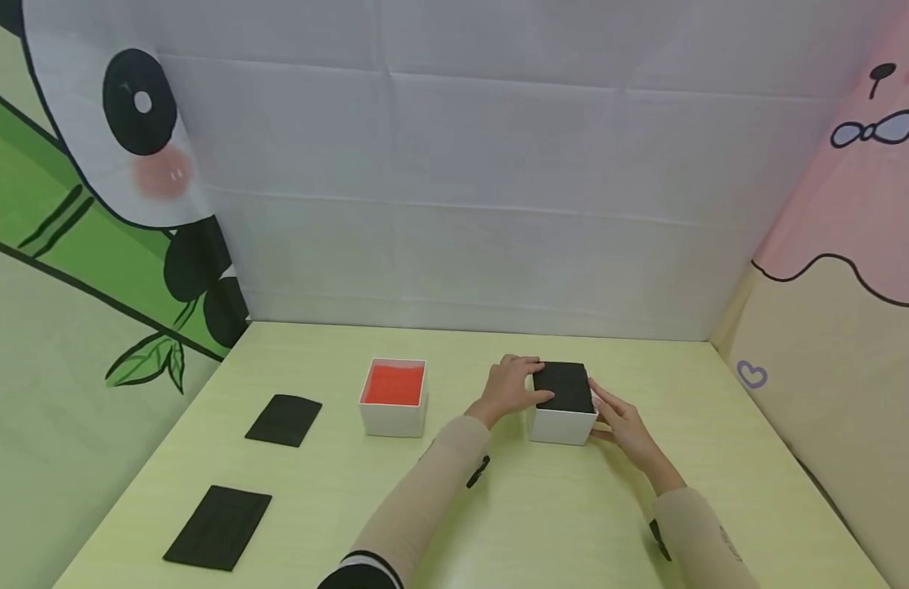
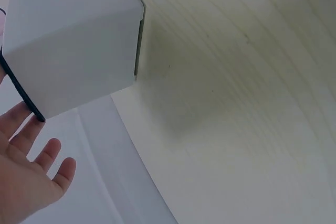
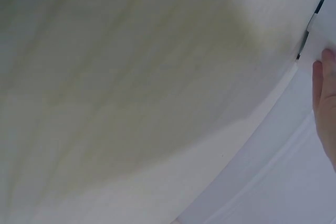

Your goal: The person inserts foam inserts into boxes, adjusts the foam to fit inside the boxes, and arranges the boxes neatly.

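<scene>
Near the back of the table, to the right of its middle, stands a white box with a black sheet across its top. My left hand reaches over from the left. Its thumb touches the sheet's near left part, and its fingers are at the back left edge. In the left wrist view, fingertips meet the dark edge along the box, while other fingers spread free of it. My right hand lies along the box's right side, fingers extended; the right wrist view shows those fingers against the white wall.
Left of my arms, a second white box shows a red surface inside its top. Farther left, a smaller black sheet and a larger one lie flat on the pale wooden table. A white cloth backdrop rises behind.
</scene>
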A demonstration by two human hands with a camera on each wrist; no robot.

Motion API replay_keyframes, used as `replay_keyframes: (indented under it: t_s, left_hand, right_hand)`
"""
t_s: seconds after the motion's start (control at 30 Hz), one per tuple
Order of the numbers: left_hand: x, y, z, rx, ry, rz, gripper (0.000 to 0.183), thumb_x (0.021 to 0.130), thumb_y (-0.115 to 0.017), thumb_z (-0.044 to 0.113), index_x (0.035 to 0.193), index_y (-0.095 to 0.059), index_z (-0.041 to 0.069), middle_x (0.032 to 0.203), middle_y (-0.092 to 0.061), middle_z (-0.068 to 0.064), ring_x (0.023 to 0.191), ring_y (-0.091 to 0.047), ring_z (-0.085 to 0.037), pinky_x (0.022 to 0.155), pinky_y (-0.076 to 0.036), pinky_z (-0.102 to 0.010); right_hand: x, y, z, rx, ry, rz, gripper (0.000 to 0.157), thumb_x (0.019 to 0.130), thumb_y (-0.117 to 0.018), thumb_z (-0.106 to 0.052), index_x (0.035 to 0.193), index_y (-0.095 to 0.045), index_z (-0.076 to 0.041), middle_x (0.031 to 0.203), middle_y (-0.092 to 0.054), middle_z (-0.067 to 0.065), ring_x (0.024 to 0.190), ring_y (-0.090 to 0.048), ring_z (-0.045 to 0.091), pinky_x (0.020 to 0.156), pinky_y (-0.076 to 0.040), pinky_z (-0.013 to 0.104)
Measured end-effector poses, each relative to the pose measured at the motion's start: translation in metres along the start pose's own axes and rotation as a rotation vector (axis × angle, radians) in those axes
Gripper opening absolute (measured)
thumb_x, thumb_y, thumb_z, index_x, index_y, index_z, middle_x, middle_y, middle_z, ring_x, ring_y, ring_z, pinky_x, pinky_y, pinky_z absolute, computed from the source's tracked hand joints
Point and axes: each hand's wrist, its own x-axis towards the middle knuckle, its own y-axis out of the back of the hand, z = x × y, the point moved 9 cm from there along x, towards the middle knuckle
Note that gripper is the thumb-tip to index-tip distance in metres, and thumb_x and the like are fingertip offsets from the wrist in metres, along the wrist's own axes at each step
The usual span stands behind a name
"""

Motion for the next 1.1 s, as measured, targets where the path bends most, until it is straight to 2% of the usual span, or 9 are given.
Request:
replay_keyframes:
  t_s: [0.23,0.37,0.57,0.73,0.93,1.1]
  left_hand:
    - [0.002,-0.004,0.004,0.215,-0.088,-0.025,0.055,0.082,-0.053,0.054,0.126,-0.054,0.02,0.129,-0.047,0.008,0.123,-0.034,-0.019,0.091,-0.033,-0.038]
    - [0.002,-0.004,0.006,0.287,-0.109,-0.035,0.055,0.083,-0.05,0.056,0.125,-0.054,0.021,0.129,-0.048,0.01,0.125,-0.033,-0.018,0.093,-0.032,-0.039]
    - [-0.001,-0.007,0.007,0.28,-0.095,-0.084,0.055,0.086,-0.045,0.054,0.129,-0.049,0.021,0.133,-0.043,0.009,0.128,-0.028,-0.019,0.096,-0.029,-0.041]
    - [-0.002,-0.007,0.006,0.245,-0.083,-0.101,0.051,0.087,-0.045,0.053,0.127,-0.052,0.022,0.135,-0.041,0.006,0.13,-0.023,-0.022,0.099,-0.025,-0.043]
    - [0.0,-0.008,0.001,0.211,-0.009,-0.112,0.044,0.084,-0.052,0.053,0.118,-0.06,0.027,0.143,-0.028,-0.004,0.132,-0.018,-0.027,0.099,-0.024,-0.048]
    - [0.004,-0.012,-0.001,0.17,0.066,-0.125,0.041,0.079,-0.06,0.051,0.113,-0.064,0.027,0.144,-0.026,-0.009,0.132,-0.017,-0.029,0.1,-0.023,-0.048]
  right_hand:
    - [0.0,0.0,-0.001,-0.02,-0.003,0.012,0.05,0.097,-0.04,-0.022,0.142,-0.023,-0.008,0.142,-0.02,0.023,0.098,-0.055,0.018,0.079,-0.047,0.04]
    - [0.001,0.0,-0.002,-0.033,0.002,0.017,0.048,0.097,-0.039,-0.02,0.141,-0.023,-0.007,0.141,-0.021,0.024,0.095,-0.056,0.016,0.078,-0.048,0.039]
    - [0.0,0.001,-0.003,-0.049,0.014,0.021,0.049,0.097,-0.039,-0.02,0.141,-0.023,-0.006,0.141,-0.02,0.024,0.092,-0.057,0.013,0.077,-0.048,0.041]
    - [0.0,0.001,-0.003,-0.052,0.018,0.016,0.05,0.097,-0.039,-0.021,0.141,-0.02,-0.005,0.141,-0.019,0.026,0.091,-0.057,0.011,0.077,-0.048,0.04]
    - [0.0,-0.001,-0.002,-0.039,0.014,0.008,0.05,0.097,-0.039,-0.021,0.141,-0.021,-0.005,0.14,-0.021,0.026,0.091,-0.056,0.011,0.078,-0.047,0.041]
    - [0.0,-0.001,-0.004,-0.025,0.018,0.007,0.049,0.097,-0.038,-0.021,0.141,-0.021,-0.005,0.14,-0.021,0.025,0.091,-0.056,0.01,0.079,-0.047,0.041]
